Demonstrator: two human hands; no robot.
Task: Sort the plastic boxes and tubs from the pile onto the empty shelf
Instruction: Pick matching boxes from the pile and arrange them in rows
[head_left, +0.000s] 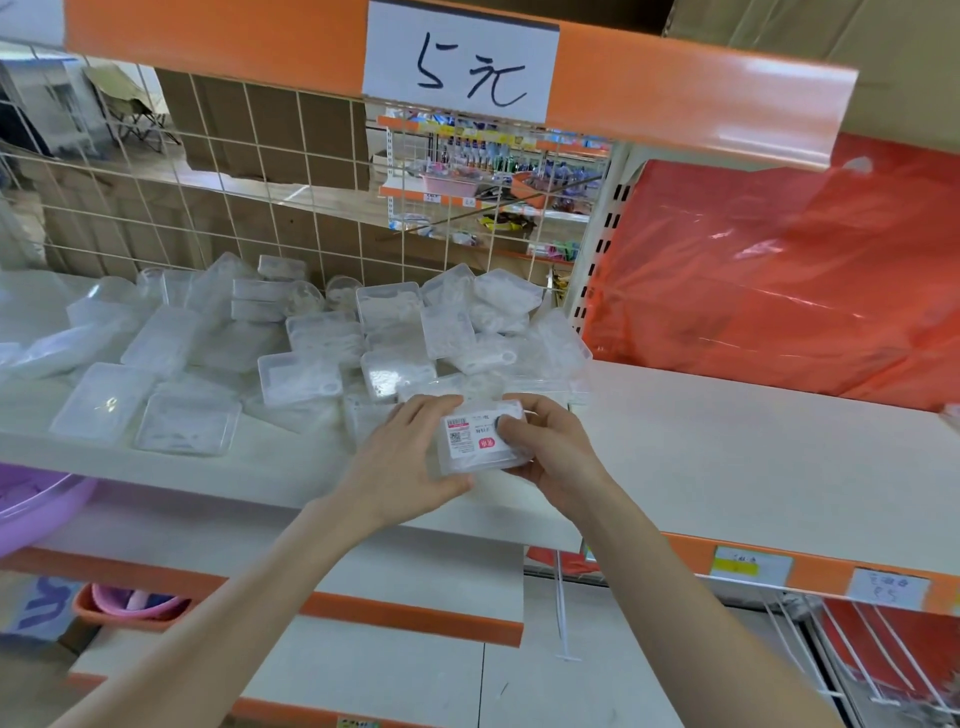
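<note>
A purple tub (31, 509) pokes in at the left edge, and most of it is cut off. The pile of clear boxes (291, 353) sits on the left part of the white shelf (753, 457). The boxes lie on top of each other, so the lower ones are hard to see, and what is inside them is only a white blur.

The left hand (410, 457) holds the left side of a small box (480, 441), with fingers on top and thumb below. The small box is over the front of the shelf, right beside the pile. I cannot tell if it touches the board. Its label has a red spot, but the words are too small to read. The right hand (545, 447) curls round the right side and hides that end.

To the right, the shelf runs on flat and white, up to a red plastic sheet (779, 280) at the back. A wire grid (156, 182) stands behind the pile. A paper sign (462, 62) hangs on the orange strip above.
</note>
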